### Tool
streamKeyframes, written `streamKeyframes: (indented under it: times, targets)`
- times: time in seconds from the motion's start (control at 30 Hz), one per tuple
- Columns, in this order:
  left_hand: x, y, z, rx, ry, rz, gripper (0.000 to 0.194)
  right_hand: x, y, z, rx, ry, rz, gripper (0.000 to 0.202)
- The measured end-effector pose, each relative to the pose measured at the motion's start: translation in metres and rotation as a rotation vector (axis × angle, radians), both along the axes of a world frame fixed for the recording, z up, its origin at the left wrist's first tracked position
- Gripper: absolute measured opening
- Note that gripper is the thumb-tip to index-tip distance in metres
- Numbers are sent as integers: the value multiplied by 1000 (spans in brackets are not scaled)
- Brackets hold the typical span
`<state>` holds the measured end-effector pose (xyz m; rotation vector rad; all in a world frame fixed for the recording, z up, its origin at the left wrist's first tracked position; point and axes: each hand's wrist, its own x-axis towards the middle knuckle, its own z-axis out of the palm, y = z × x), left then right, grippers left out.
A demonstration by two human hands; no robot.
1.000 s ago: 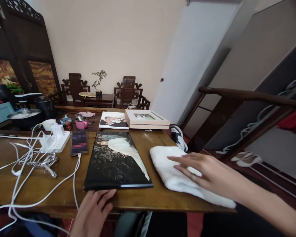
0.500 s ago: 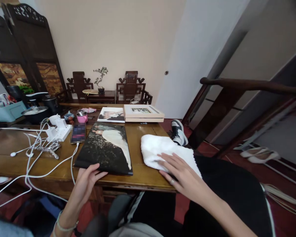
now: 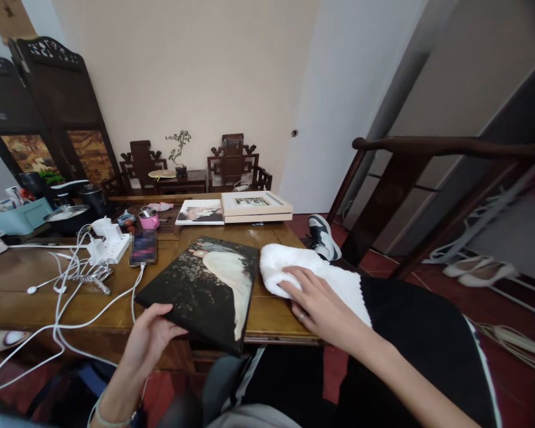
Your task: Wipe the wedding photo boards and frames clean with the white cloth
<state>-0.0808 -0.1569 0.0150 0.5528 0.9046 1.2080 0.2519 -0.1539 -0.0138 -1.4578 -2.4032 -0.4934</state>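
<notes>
A dark, flat photo album (image 3: pixel 205 291), its cover showing a figure in a long white dress, lies turned at an angle on the wooden table, its near corner over the front edge. My left hand (image 3: pixel 154 330) grips its near left edge, thumb on top and fingers underneath. To the right, a fluffy white towel (image 3: pixel 321 267) is bunched up at the table's edge and trails over my leg. My right hand (image 3: pixel 314 300) rests on it with curled fingers closing on the cloth; a ring shows on one finger.
Behind the album lie a photo print (image 3: pixel 200 213) and a pale box (image 3: pixel 256 207). Leftward are a phone (image 3: pixel 143 246) on a cable, a pink cup (image 3: pixel 148 219), a power strip (image 3: pixel 115 246) and tangled white cords. A wooden chair (image 3: pixel 392 172) stands at the right.
The album has turned, its near right corner swinging toward me past the table edge, with my left hand still on it. My right hand's fingers have curled more into the towel.
</notes>
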Motion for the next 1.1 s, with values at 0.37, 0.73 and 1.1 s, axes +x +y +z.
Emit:
streamKeyframes:
  times: [0.37,0.73,1.1]
  targets:
    - [19,-9,-18,-10,-16,53,28,34,15,-5,-5,136,-6,63]
    - [33,-30,-21,-38,-205,40,24,23,13,-3,-177,72,83,70]
    - [34,-30,-23,-76,-181,12,29,11,18,-6,-43,-6,-5,61]
